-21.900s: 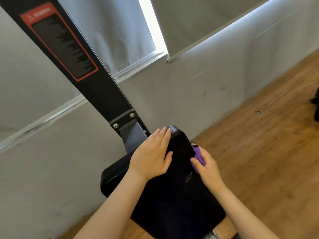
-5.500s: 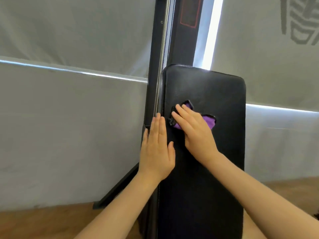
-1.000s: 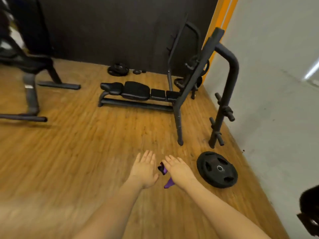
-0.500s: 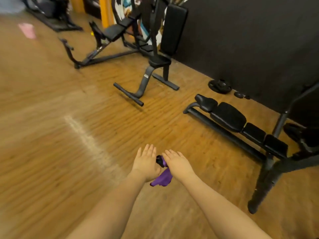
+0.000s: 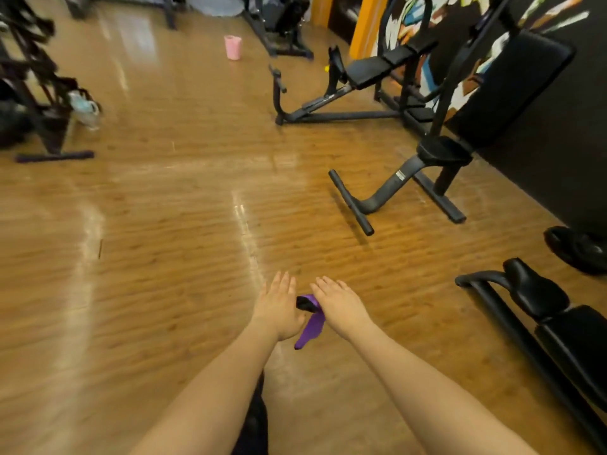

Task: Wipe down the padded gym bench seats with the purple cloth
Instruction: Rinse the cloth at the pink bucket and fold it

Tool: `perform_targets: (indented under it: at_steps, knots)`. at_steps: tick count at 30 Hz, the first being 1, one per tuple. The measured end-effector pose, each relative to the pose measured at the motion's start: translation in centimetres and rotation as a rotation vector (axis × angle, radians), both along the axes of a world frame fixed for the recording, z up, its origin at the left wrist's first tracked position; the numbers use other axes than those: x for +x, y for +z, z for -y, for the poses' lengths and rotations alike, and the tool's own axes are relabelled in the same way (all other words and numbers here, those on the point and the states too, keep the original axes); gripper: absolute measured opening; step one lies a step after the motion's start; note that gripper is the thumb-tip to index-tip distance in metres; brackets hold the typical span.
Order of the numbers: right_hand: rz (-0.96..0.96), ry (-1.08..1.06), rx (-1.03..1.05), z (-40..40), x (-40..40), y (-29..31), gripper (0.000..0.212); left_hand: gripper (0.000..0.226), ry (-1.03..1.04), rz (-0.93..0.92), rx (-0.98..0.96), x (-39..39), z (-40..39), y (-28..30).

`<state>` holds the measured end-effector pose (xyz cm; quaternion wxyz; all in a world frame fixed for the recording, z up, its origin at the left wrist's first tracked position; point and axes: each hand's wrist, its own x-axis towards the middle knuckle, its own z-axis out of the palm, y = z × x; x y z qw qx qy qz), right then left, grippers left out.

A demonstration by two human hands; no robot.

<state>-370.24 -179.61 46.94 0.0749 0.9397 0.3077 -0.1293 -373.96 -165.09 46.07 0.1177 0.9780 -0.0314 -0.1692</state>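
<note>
1. Your left hand is out in front, palm down, fingers straight and close together; the palm side is hidden, so you cannot tell whether it holds anything.
2. Your right hand is palm down too, fingers straight. The soft purple cloth comes out from under its thumb side; the grip itself is hidden.
3. The cloth hangs limp and crumpled between your two hands, tapering to a point, with a dark bunched part at the top.
4. Below lies a glossy wood-plank floor with streaky reflections.
5. At the right edge lies a low flat bench with black padded segments on a dark tubular frame.
6. Ahead right stands an upright seat with a tall black rectangular back pad and a small seat pad.
7. A pink cylindrical container stands on the floor far ahead.
</note>
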Motion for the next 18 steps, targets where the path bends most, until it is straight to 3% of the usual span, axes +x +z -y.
perform_targets:
  at_steps: [7,12,18]
  knots:
    - [0.022,-0.006,0.082,-7.5,17.4,1.5,0.052,0.078,0.002,0.032,0.042,18.1,-7.3,1.9]
    - [0.01,0.019,0.089,-12.4,30.2,3.4,0.07,0.078,-0.002,0.062,0.067,29.8,-12.1,3.6]
    - [0.032,0.057,0.129,-18.5,46.9,2.4,0.058,0.076,0.037,0.089,0.087,45.9,-17.7,2.5]
